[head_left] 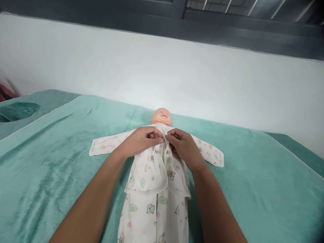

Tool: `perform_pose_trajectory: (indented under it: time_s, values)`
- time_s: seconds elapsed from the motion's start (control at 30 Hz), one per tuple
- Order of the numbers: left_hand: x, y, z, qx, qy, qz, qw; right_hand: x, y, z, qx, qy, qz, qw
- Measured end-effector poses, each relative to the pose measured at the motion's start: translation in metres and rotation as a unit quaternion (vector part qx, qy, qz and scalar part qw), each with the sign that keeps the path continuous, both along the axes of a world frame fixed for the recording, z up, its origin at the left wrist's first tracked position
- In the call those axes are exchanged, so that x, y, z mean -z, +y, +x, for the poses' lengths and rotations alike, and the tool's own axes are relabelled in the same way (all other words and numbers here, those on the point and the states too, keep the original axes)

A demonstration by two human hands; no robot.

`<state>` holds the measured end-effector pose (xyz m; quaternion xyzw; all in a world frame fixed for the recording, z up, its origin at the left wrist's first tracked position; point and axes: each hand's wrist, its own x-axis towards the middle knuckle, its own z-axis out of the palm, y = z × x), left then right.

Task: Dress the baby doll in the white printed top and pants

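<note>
At my far left, a dark red thing (7, 93), too cut off to identify, sits at the edge of view. Beside it a darker green cloth (60, 97) borders the teal cover (76, 135) spread beneath everything. A white sleeve (108, 143) with small prints stretches out across the cover toward my left. Next comes my left hand (140, 140), thumb and fingers pinched together on the front of the white printed shirt (148, 173), high on the chest. In the middle lies the doll (161, 116), on its back on the cover, its head away from me, near the white wall (141, 71). Below the shirt's hem, matching trousers (149, 216) run toward me. My right hand (186, 145) pinches the shirt's front just beside my left fingertips; its lower fingers are partly hidden. Farther right, the other sleeve (211, 153) lies angled outward on the cover.
</note>
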<state>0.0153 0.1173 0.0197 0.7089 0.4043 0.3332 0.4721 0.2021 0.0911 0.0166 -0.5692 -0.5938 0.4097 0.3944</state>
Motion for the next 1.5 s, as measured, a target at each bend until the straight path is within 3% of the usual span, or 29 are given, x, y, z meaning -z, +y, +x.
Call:
perform_pose_trajectory:
  time_s: [0.1, 0.37, 0.57, 0.97, 1.2, 1.5]
  values:
    - [-0.002, 0.000, -0.002, 0.009, -0.001, -0.019, 1.000, 0.003, 0.003, 0.004, -0.023, 0.101, -0.034, 0.994]
    - [0.005, 0.000, 0.007, -0.023, -0.178, -0.095, 0.979, 0.006, 0.005, 0.009, -0.038, 0.174, -0.060, 0.982]
    - [0.002, -0.004, 0.015, -0.052, -0.174, -0.090, 0.979, 0.007, 0.007, 0.012, -0.053, 0.210, -0.067, 0.974]
    - [0.008, -0.001, 0.016, -0.059, -0.179, -0.096, 0.977, 0.005, 0.005, 0.009, -0.063, 0.194, -0.061, 0.977]
    - [0.000, -0.008, 0.025, -0.107, -0.215, -0.126, 0.963, 0.003, 0.005, 0.009, -0.071, 0.183, -0.053, 0.979]
    - [0.005, -0.006, 0.018, -0.075, -0.228, -0.139, 0.961, 0.004, 0.005, 0.011, -0.079, 0.177, -0.058, 0.979]
